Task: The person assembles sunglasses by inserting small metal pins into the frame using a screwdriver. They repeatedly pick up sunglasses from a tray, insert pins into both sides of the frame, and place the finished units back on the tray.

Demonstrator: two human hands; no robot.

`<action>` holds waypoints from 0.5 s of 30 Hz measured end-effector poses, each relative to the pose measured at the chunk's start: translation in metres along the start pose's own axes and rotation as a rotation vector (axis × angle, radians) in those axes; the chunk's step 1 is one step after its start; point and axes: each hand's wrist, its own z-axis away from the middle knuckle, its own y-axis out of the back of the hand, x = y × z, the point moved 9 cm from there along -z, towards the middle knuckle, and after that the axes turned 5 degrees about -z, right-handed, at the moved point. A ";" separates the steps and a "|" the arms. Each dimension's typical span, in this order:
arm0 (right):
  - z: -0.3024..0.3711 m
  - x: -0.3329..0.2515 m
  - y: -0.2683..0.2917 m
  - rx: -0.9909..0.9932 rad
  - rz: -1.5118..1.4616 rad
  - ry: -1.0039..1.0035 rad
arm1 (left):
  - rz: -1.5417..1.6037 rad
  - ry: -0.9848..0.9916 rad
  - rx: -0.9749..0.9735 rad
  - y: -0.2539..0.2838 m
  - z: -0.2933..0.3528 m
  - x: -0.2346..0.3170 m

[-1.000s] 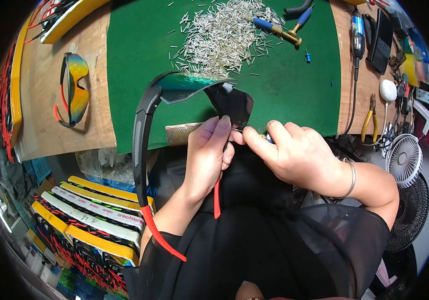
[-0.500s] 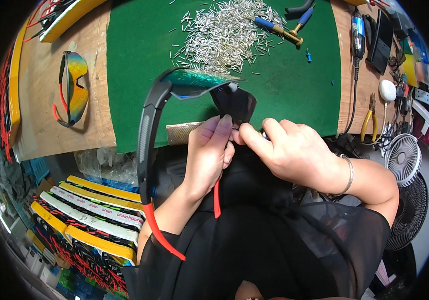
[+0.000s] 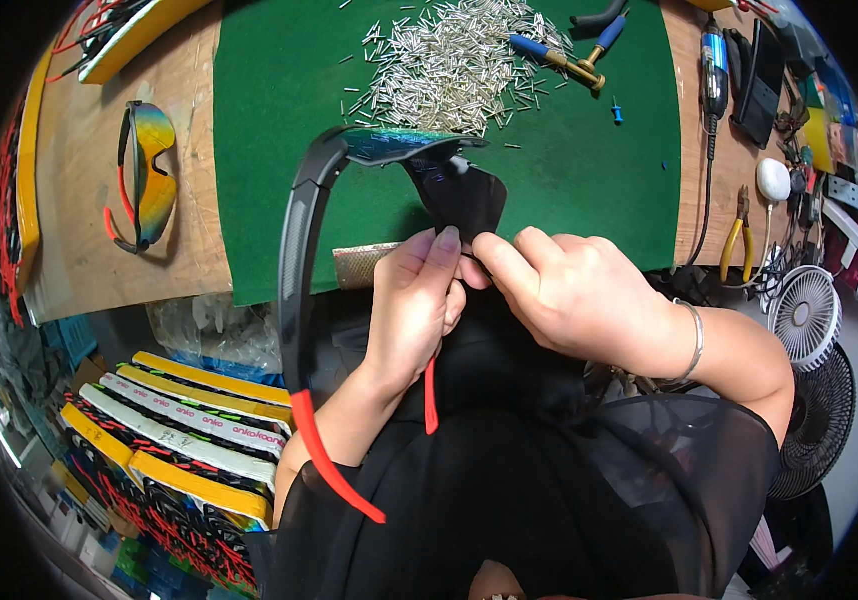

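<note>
Left hand: the left hand (image 3: 417, 300) rises from the near edge, fingers curled narrow and pinching the near edge of the dark lens (image 3: 464, 192) of the sunglasses (image 3: 299, 250).
Right hand: the right hand (image 3: 574, 290) comes in from the right, thumb and forefinger pressed together at the same spot on the lens, touching the left fingertips; a thin bangle (image 3: 694, 340) sits on its wrist.
Sunglasses: black frame with a dark lens, held up over the near edge of the green mat (image 3: 269, 150); one arm runs down the left side and ends in a red tip (image 3: 334, 470), while a second red tip (image 3: 430, 397) shows below the left wrist.
Grip detail: whether a small part sits between the pinching fingers is hard to say, as the fingertips hide it.
Mat: a heap of small metal pins (image 3: 449, 65) lies at its far side, with a blue-handled tool (image 3: 554, 55) just to the right of it.
Bench left: a second pair of sunglasses (image 3: 144, 175) with a mirrored lens rests on the wooden bench (image 3: 79, 240), well apart from the hands.
Bench right: yellow-handled pliers (image 3: 734, 235) lie on the wood near a small white fan (image 3: 807, 312).
Near left: stacked yellow and white trays (image 3: 179, 440) sit below the bench.
</note>
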 end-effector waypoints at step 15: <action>0.064 0.090 0.037 0.266 0.176 -0.363 | 0.051 0.022 -0.032 -0.008 0.008 0.010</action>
